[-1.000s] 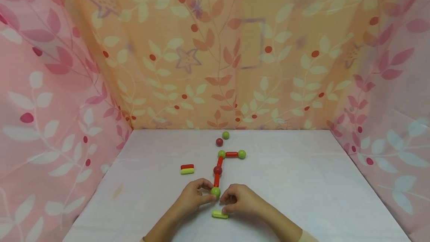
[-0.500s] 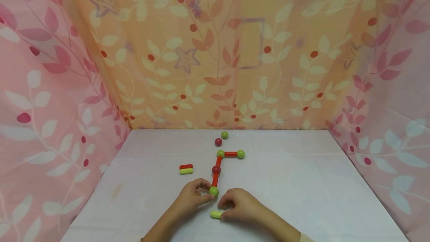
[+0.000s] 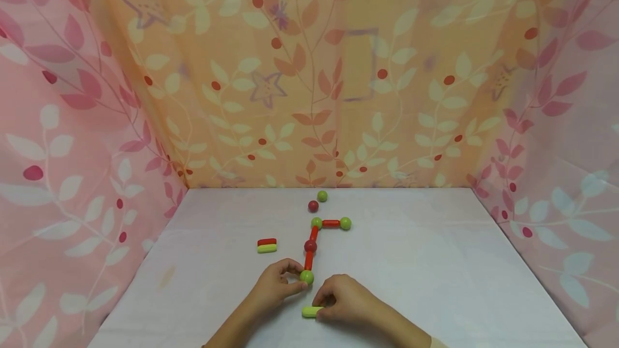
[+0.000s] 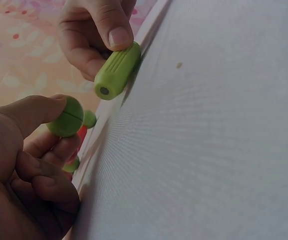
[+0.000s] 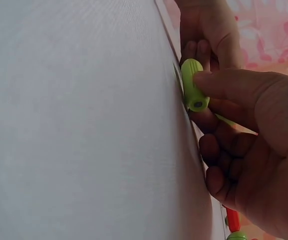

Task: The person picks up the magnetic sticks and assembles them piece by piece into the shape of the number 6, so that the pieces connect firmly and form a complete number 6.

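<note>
Well, the left hand (image 3: 274, 287) had the near ball (image 3: 307, 277) pinched between thumb and fingertips, its lower fingers curled in. The right hand (image 3: 351, 301) gripped the lime rod (image 3: 310, 312) between thumb and fingers. In the head view, with 12 o'clock pointing away from the person, that rod was at 6 o'clock from the near ball, apart from it, its length running from 9 to 3. Whether it touched the table (image 3: 411, 262) I could not tell.

From the near ball, a chain ran roughly towards 12: low rod (image 3: 309, 261), red ball (image 3: 310, 246), mid rod (image 3: 314, 233), corner ball (image 3: 316, 223). There it turned to 3 o'clock, through the top rod (image 3: 331, 224) to the end ball (image 3: 345, 223). Those three rods were red, the other chain balls green. At 12 o'clock from the corner ball lay a loose red ball (image 3: 313, 206), with a loose green ball (image 3: 322, 196) near it at 1. Well off at 9 o'clock from the chain, a spare red rod (image 3: 267, 241) and a spare lime rod (image 3: 267, 248) lay side by side.
</note>
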The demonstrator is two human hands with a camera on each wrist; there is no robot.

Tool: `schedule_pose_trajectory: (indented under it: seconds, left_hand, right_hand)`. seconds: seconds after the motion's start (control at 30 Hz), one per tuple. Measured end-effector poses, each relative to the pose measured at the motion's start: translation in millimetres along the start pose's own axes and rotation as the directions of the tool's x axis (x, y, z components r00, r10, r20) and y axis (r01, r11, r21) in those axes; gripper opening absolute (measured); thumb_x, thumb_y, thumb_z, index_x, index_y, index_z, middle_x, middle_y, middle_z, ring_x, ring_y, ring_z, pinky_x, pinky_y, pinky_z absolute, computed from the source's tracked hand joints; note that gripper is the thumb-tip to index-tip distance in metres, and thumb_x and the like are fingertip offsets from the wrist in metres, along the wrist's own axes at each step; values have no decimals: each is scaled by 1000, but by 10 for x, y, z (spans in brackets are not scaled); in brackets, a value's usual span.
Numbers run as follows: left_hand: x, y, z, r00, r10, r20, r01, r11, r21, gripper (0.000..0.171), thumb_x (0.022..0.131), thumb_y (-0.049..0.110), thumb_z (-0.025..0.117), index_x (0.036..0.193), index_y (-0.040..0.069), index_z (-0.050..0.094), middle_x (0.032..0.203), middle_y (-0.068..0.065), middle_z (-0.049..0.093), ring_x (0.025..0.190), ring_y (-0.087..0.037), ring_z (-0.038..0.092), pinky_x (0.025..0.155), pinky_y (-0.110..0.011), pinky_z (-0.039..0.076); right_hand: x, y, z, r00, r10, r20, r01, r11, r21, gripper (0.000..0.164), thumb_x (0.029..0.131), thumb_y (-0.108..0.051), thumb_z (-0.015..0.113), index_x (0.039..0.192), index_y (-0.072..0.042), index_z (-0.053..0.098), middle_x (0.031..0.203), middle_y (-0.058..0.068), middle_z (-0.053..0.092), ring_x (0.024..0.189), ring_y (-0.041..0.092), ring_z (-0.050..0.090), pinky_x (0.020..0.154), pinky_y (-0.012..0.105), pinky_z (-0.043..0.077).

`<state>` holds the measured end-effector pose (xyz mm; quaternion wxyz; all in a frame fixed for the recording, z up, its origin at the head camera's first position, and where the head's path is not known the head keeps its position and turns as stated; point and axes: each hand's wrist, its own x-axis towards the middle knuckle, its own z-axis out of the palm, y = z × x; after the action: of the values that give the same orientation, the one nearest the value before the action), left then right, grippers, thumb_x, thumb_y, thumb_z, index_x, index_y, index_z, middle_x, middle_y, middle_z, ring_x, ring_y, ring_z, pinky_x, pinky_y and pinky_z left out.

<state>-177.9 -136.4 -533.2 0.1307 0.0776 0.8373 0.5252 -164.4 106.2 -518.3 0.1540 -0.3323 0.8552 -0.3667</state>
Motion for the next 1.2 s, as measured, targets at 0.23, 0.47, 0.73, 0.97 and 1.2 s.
schedule_pose_trajectory:
  seconds: [0.23,0.47,0.73,0.97,1.2]
  left_hand:
    - [-33,-15,-15,999,33,-5,-33,999,8,36,82,39,87,108,21,69,105,6,71,82,-16,54,60,-24,41]
    - [-44,-44,-32,999,43,-3,-43,999,-4,35,82,35,87,109,19,69,105,4,72,70,-14,49,56,-22,39]
    - [-14,-48,-6,1000,27,-7,-27,1000,3,39,80,41,87,109,21,70,104,5,71,85,-18,55,62,-24,43]
    - [-12,-32,-4,1000,23,-9,-23,1000,-7,39,80,40,88,109,21,70,105,5,71,91,-20,56,64,-25,44]
    - [-4,-15,22,1000,17,-3,-17,1000,-13,38,80,39,88,109,22,70,106,6,71,85,-19,54,62,-25,42]
  right_hand:
    - [19,-49,-93,1000,-19,3,19,1000,-14,15,80,-22,85,92,-31,80,83,-24,65,78,-2,55,73,19,47]
    - [54,-141,-331,997,-56,-56,56,998,0,15,83,-21,83,94,-31,80,86,-21,68,84,10,62,76,24,50]
    - [146,-8,-662,977,47,-208,-47,999,5,13,86,-25,83,97,-31,80,86,-20,69,84,14,58,71,27,49]
    - [276,161,-726,964,75,-255,-92,994,-55,12,86,-26,83,98,-27,80,84,-19,67,83,14,57,68,28,48]
    - [398,300,-722,957,114,-265,-140,987,-83,11,85,-23,83,95,-27,80,82,-17,66,78,12,56,67,29,49]
